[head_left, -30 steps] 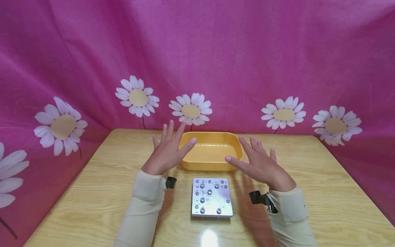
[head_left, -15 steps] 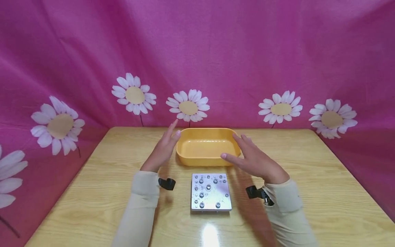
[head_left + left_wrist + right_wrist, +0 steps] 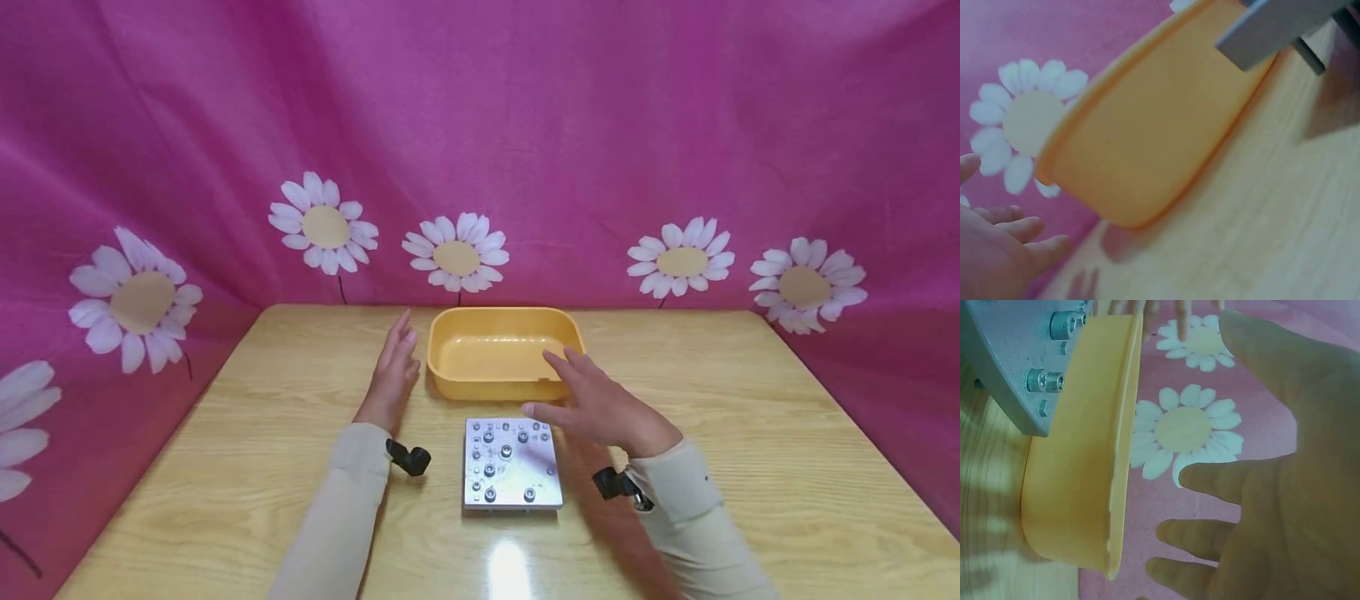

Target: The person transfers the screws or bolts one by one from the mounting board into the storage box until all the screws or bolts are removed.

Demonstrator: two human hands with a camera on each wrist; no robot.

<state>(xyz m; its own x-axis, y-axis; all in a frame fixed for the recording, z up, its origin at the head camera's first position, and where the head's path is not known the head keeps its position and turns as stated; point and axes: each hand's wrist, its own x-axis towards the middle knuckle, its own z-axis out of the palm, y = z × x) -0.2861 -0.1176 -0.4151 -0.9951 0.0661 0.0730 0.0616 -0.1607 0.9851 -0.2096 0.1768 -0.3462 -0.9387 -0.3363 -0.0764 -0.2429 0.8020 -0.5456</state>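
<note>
My left hand hovers at the left end of a yellow plastic tub, fingers extended and palm turned inward. Nothing is in it, and in the left wrist view its fingers stand apart from the tub wall. My right hand, also holding nothing, is spread over the tub's front right corner. Its thumb overlaps the far right corner of a square metal plate in the head view. Socket-head screws of different sizes stick up from the plate, mostly along its left and far sides.
The plate sits raised a little over the wooden table, in front of the tub. Behind and at both sides hangs a magenta cloth printed with white daisies. Black camera mounts jut from both beige sleeves.
My left hand has moved away from the tub's far left rim to its left side, turning palm inward. My right hand has drifted left and nearer, toward the plate. The head view has shifted slightly.
</note>
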